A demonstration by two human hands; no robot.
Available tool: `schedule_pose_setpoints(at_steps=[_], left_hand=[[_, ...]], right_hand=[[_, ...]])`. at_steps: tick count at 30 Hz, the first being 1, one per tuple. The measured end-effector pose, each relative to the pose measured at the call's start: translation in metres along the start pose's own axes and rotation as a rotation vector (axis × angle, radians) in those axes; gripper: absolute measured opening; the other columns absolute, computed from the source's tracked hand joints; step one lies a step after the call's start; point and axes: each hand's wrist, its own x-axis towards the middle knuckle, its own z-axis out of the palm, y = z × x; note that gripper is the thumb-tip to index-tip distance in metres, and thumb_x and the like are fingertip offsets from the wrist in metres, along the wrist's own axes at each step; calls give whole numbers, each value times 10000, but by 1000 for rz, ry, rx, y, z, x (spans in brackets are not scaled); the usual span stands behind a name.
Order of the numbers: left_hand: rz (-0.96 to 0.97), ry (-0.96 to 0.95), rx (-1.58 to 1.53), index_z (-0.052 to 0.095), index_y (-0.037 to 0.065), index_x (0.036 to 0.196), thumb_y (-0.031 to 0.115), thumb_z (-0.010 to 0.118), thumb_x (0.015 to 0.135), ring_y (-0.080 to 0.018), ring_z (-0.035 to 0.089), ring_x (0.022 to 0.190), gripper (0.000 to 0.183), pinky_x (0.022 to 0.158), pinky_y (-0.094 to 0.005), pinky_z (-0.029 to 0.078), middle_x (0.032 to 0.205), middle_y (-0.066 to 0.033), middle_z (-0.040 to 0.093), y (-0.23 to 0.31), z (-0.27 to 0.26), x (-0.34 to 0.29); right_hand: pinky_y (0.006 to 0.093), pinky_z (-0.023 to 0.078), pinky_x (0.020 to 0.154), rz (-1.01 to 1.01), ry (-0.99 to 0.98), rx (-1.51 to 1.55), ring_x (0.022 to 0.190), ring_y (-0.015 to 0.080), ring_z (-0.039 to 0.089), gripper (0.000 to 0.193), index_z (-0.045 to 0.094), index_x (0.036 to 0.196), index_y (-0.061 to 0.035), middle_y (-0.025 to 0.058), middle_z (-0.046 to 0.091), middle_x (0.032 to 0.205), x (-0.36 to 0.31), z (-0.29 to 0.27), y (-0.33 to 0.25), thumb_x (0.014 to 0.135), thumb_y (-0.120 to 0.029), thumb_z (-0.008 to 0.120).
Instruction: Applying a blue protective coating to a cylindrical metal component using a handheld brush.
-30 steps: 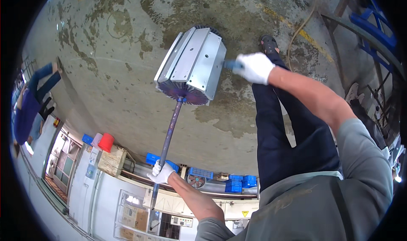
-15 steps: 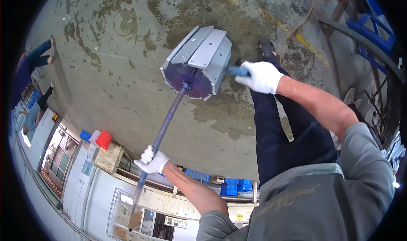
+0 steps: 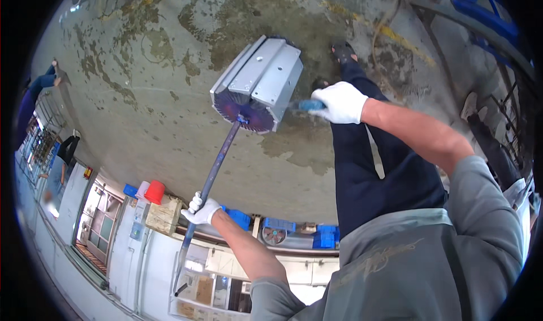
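Observation:
My left hand (image 3: 202, 210), in a white glove, is wrapped round a long dark blue rod (image 3: 220, 156). At the rod's far end is a many-sided drum (image 3: 266, 75) of light grey metal plates with small round holes. The drum's near end face is purple with slotted ribs. My right hand (image 3: 344, 102), also white-gloved, is closed round the teal handle of a hand tool (image 3: 311, 104). Its thin, blurred end reaches toward the drum's right side; I cannot tell whether they touch, nor the tool's exact kind.
Stained concrete floor (image 3: 141, 112) lies round the drum. At the lower left are a red bucket (image 3: 154, 191), a wooden box (image 3: 164, 215) and blue crates (image 3: 324, 237). A dark metal frame (image 3: 481, 30) with blue parts stands at the upper right. Other people are at the left and right edges.
My right hand and the tool have moved a little left. The drum looks turned slightly about the rod. The surroundings have shifted in view, and my left hand still grips the rod.

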Motion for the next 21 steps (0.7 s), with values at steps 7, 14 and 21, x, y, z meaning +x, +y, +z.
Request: schedule_pose_setpoints(at_steps=[7,14,21], left_hand=[[-41,-75,-15,235,212,536,263,526,856,-153,291,379,436,530,-354,382,438,35,253,3,-17,33],[-57,-134,-17,223,223,534,274,506,881,-137,304,384,451,529,-331,377,430,44,235,2,-21,41],[-32,-136,-18,253,221,529,265,525,874,-135,313,383,441,532,-330,385,429,47,252,-2,-18,41]], right_hand=[[460,527,656,151,25,6,719,366,670,297,604,921,-69,153,666,746,9,8,-8,921,-361,550],[477,513,640,268,140,-27,721,382,665,279,579,925,-63,182,664,760,37,41,5,925,-339,542],[480,512,733,424,145,-15,859,390,665,285,583,986,-39,192,684,891,53,52,48,942,-308,498]])
